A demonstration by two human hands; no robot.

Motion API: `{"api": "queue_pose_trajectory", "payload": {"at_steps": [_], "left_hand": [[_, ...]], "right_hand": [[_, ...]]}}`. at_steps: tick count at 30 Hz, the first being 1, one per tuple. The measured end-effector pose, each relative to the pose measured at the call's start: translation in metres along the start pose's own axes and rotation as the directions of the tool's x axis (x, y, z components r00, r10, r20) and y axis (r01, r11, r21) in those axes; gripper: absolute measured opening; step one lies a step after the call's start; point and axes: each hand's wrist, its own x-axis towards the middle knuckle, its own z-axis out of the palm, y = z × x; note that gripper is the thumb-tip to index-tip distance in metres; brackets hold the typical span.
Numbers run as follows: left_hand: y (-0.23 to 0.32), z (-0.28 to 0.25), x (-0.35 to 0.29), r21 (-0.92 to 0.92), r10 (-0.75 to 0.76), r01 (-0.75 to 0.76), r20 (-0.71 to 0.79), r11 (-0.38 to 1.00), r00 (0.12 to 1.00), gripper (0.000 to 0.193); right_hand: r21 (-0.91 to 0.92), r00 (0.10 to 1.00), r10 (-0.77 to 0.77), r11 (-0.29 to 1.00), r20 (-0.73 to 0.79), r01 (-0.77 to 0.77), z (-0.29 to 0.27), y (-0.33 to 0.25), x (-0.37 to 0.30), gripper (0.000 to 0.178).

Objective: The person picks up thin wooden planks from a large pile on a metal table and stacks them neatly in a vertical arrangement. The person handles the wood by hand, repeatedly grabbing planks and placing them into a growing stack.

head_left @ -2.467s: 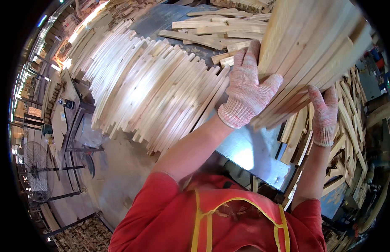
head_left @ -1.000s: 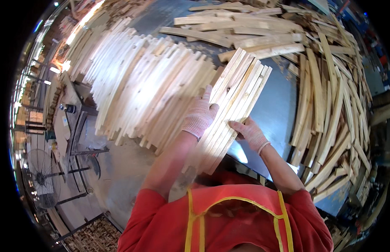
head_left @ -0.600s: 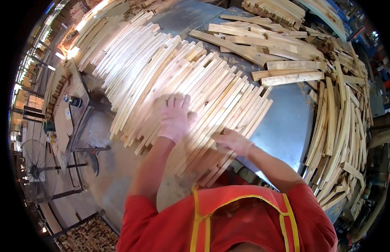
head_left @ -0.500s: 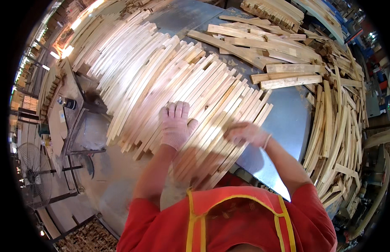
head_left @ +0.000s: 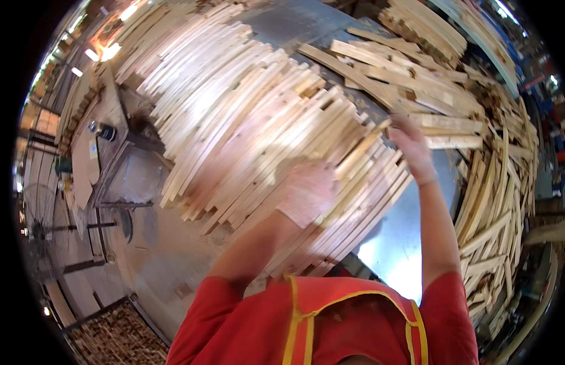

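Right grip [head_left: 410, 145] has reached farther forward, left grip [head_left: 310, 190] over wooden strips [head_left: 258, 125].

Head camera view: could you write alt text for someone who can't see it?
A person's gloved left hand and right hand, both blurred, appear to hold one wooden strip over a row of pale strips on a metal table. Loose strips lie heaped at the right.

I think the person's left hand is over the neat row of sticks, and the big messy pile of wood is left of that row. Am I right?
Not quite: the big messy pile of wood is right of the neat row of sticks, as the head view shows. The left hand is over that row, as you said.
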Motion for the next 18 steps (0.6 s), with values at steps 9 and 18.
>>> {"api": "queue_pose_trajectory", "payload": {"at_steps": [9,18], "left_hand": [[0.067,-0.090,-0.025,0.259,0.545,-0.501,-0.593,0.826,0.592,0.026],[-0.041,0.059,-0.004,-0.964,-0.188,0.189,0.224,-0.187,0.956,0.045]], "right_hand": [[0.769,0.935,0.152,0.533,0.321,-0.352,-0.008,-0.004,-0.142,0.060],[0.686,0.863,0.252,0.528,0.437,-0.501,0.177,-0.030,-0.173,0.080]]}}
